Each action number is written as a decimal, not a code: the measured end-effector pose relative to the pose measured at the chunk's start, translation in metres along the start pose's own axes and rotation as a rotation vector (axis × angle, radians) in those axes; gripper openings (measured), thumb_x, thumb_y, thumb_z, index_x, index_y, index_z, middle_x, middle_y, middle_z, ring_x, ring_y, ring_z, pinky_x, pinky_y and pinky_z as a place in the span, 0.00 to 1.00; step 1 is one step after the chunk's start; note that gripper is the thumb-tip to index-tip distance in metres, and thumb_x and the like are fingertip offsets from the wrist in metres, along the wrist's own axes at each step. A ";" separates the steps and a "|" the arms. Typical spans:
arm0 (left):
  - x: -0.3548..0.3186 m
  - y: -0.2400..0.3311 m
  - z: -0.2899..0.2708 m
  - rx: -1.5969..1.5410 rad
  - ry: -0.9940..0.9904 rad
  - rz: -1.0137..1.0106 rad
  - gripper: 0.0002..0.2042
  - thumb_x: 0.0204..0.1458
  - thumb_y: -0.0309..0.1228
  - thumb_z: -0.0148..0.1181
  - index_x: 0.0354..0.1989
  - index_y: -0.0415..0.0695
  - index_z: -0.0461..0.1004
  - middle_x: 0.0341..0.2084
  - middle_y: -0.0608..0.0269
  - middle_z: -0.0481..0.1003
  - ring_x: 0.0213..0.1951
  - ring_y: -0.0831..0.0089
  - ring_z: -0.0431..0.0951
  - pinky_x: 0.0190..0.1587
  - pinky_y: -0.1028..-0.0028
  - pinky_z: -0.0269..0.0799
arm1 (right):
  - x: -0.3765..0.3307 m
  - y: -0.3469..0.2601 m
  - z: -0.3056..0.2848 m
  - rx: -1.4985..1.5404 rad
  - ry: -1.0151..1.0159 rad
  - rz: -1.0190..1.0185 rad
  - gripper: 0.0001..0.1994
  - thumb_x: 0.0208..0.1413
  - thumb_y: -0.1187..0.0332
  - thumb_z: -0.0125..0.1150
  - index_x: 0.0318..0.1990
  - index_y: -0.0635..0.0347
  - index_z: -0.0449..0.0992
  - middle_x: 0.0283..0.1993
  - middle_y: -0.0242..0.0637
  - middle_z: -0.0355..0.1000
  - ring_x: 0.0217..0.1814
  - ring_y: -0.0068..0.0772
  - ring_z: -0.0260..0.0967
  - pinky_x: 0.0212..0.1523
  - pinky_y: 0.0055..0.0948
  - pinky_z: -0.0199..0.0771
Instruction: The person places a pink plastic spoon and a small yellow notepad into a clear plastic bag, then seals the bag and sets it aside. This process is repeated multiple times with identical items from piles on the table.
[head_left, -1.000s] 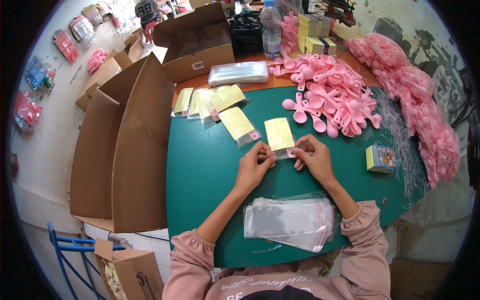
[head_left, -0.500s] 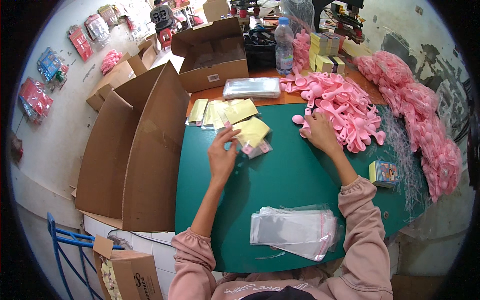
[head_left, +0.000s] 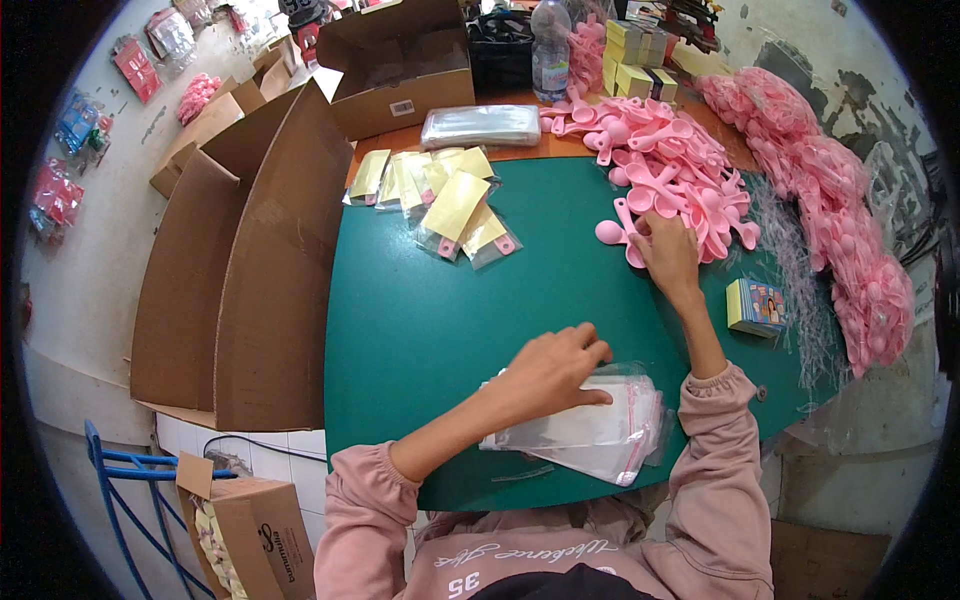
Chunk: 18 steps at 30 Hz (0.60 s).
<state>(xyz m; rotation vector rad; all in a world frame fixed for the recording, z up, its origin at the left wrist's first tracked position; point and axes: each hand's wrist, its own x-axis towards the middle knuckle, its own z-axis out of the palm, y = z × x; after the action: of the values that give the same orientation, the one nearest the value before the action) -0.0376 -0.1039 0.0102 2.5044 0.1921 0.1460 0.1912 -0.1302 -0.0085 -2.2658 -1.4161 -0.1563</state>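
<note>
My left hand (head_left: pixel 560 374) is over a stack of clear plastic bags (head_left: pixel 625 435) near the front edge of the green table. Its thumb and fingers are apart and hold nothing. At the left edge of the pile of pink plastic spoons (head_left: pixel 690 190), my right hand (head_left: pixel 670 255) pinches a pink spoon (head_left: pixel 628 218); its fingertips partly cover it. Another spoon bowl (head_left: pixel 609 232) lies beside those fingers. Farther left, several filled clear packets with yellow cards (head_left: pixel 456 205) overlap each other, pink handle ends showing in some.
A big open cardboard box (head_left: pixel 270 270) stands along the table's left side, another box (head_left: pixel 400 75) behind. A bundle of clear bags (head_left: pixel 480 126) and a water bottle (head_left: pixel 550 55) are at the back. Stacked cards (head_left: pixel 755 307) and bagged spoons (head_left: pixel 815 190) lie to the right.
My left hand has left the yellow-card packets and come down right to the clear bags. My right hand stays at the spoon pile's edge, its fingers now on a spoon. The view has shifted slightly.
</note>
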 end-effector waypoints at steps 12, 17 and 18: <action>0.011 -0.023 -0.006 -0.464 -0.012 0.018 0.07 0.45 0.25 0.58 0.33 0.39 0.71 0.27 0.58 0.76 0.28 0.69 0.76 0.31 0.72 0.70 | -0.003 0.009 -0.004 0.447 0.099 0.107 0.14 0.47 0.72 0.54 0.42 0.68 0.71 0.32 0.42 0.72 0.37 0.37 0.68 0.39 0.31 0.66; 0.012 -0.039 -0.011 -0.501 0.063 -0.055 0.06 0.46 0.27 0.57 0.33 0.40 0.71 0.25 0.62 0.76 0.25 0.74 0.75 0.29 0.75 0.69 | -0.013 -0.015 -0.032 0.977 0.051 0.202 0.09 0.52 0.69 0.52 0.37 0.66 0.73 0.27 0.32 0.69 0.31 0.21 0.66 0.36 0.20 0.65; 0.013 -0.040 -0.012 -0.525 0.095 -0.063 0.06 0.47 0.28 0.57 0.33 0.40 0.71 0.24 0.63 0.76 0.25 0.76 0.74 0.29 0.76 0.69 | -0.017 -0.020 -0.036 1.130 0.026 0.236 0.08 0.53 0.69 0.52 0.36 0.65 0.72 0.26 0.31 0.68 0.28 0.19 0.66 0.32 0.19 0.65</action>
<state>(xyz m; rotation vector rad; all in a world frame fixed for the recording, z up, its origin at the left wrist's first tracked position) -0.0309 -0.0626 -0.0027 1.9688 0.2371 0.2539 0.1707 -0.1529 0.0244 -1.4200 -0.8355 0.5527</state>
